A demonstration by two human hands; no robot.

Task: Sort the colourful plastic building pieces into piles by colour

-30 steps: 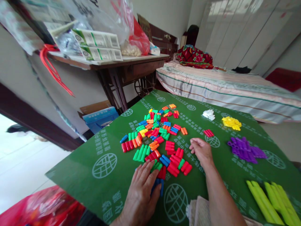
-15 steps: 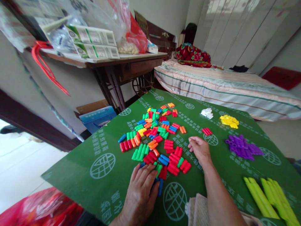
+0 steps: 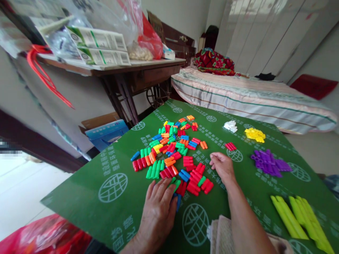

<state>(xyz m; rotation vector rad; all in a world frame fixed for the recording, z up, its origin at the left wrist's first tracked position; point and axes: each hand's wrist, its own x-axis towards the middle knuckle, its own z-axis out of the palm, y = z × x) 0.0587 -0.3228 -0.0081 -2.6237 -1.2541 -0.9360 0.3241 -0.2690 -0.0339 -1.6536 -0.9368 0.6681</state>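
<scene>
Small plastic tubes in red, green, blue, orange and yellow form a loose pile (image 3: 164,148) in the middle of the green table (image 3: 79,197). My left hand (image 3: 160,208) lies palm down over the pile's near edge, fingers stretched forward. By its thumb and fingertips are a green tube (image 3: 177,185) and blue tubes (image 3: 179,201); what lies under the palm is hidden. To the right of the pile, my right hand (image 3: 222,166) rests on the table with fingers curled together, their inside hidden. Closest beyond it is a small red group (image 3: 230,146).
Separate groups of white (image 3: 230,126), yellow (image 3: 254,134), purple (image 3: 270,163) and long lime-green pieces (image 3: 304,218) lie along the right. Folded cloth (image 3: 225,234) hangs at the near edge. A sewing-machine table (image 3: 111,70) and a bed (image 3: 238,95) stand beyond.
My left hand has shifted slightly forward over the near-edge tubes, covering more of the blue ones. My right hand stays put, still curled. The view has turned a little.
</scene>
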